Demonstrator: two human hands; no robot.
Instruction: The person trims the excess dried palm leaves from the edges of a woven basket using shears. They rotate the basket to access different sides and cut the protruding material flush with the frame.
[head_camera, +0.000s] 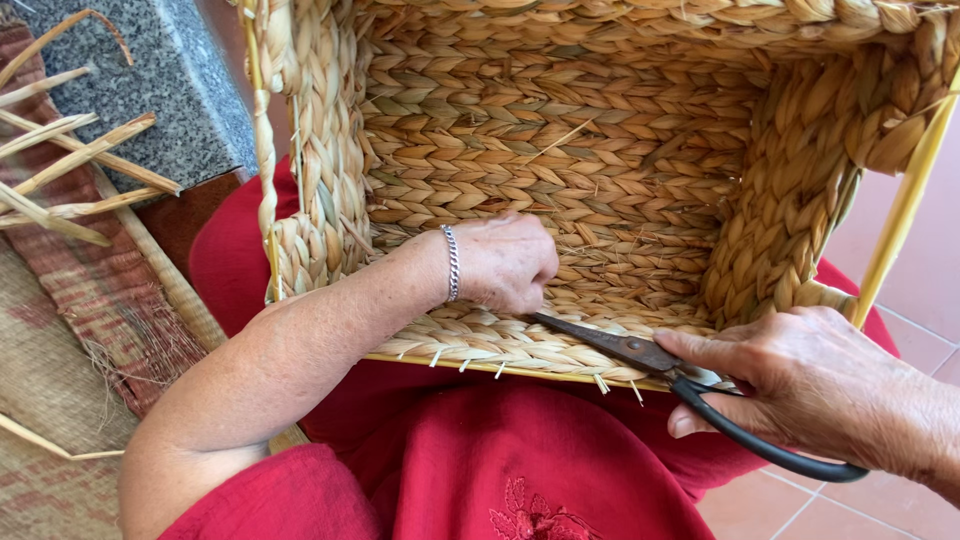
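While gripped right (800, 385), scissors (640, 352) beside basket (560, 150).

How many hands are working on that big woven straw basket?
2. The left hand, wearing a silver chain bracelet, reaches inside the big woven straw basket. The right hand holds black-handled metal scissors at its near rim. None seem hidden.

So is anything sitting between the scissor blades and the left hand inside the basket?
Nothing visible does. The scissors, held in the right hand, run over the woven basket rim, tips right at the left hand; whether they touch is unclear.
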